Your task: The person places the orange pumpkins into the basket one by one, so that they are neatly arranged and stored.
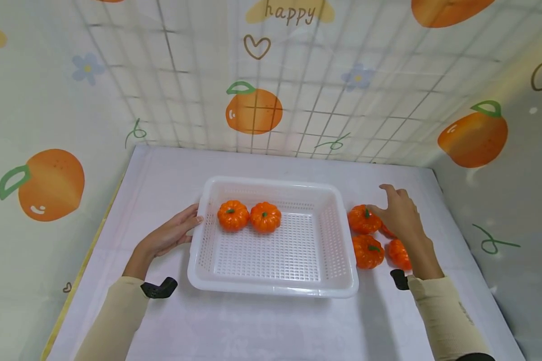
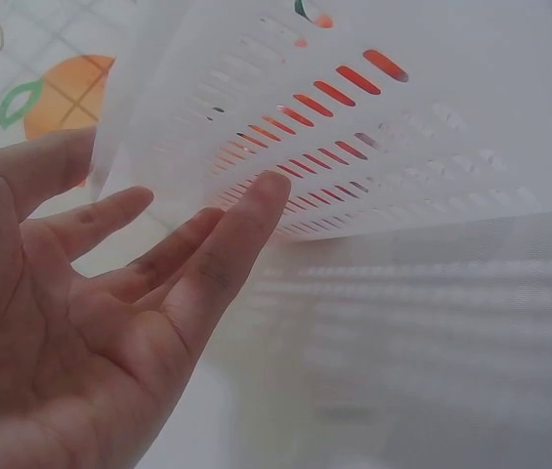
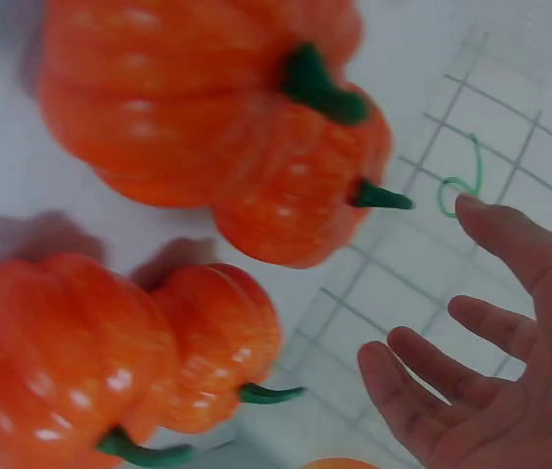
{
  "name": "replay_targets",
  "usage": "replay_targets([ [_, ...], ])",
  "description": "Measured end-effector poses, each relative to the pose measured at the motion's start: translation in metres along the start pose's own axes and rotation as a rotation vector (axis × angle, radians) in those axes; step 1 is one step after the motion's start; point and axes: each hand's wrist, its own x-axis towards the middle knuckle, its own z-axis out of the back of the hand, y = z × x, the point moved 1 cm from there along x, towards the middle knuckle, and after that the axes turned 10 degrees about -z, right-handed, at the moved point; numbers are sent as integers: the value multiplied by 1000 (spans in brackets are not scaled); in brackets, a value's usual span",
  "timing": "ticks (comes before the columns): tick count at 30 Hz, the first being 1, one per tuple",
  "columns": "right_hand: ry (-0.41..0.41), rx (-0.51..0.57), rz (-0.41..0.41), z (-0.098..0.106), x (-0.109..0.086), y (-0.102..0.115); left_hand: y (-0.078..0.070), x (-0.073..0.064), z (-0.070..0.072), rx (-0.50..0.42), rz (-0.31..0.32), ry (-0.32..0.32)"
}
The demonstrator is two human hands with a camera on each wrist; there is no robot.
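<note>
A white plastic basket (image 1: 271, 289) with slotted sides stands on the table. Two small orange toy pumpkins (image 1: 265, 217) with green stems sit inside, side by side near its back left. At the basket's left end, my left hand (image 1: 176, 230) holds the rim, the thumb over it and the other fingers outside against the wall (image 2: 354, 166). Several more toy pumpkins (image 1: 368, 252) are grouped just right of the basket. My right hand (image 1: 399, 213) hovers over this group with fingers spread and nothing in them; pumpkins (image 3: 207, 98) appear beside it in the right wrist view.
A white cloth covers the table (image 1: 271, 326). Behind stands a wire grid (image 1: 316, 105) under a printed sheet with oranges and hearts. Similar printed sheets (image 1: 40, 260) hang at the left and right. One pumpkin is partly hidden beneath my right hand in the head view.
</note>
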Motion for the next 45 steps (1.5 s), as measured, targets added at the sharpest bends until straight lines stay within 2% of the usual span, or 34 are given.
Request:
replay_targets([
  [8,129,-18,-22,-17,-2,-14,1,1,1,-7,-8,8],
  [15,189,-39,5,-31,0,-20,4,1,1,-8,-12,6],
  [22,246,-62,-41,-40,3,-19,2,1,0,-10,-13,12],
  [26,248,-33,-84,-42,3,-17,2,1,0,-13,-8,9],
  [35,220,1,-105,-36,5,-14,4,0,2,-12,-8,-3],
  [45,176,-12,-64,-25,1,-8,3,0,1,-12,-9,3],
])
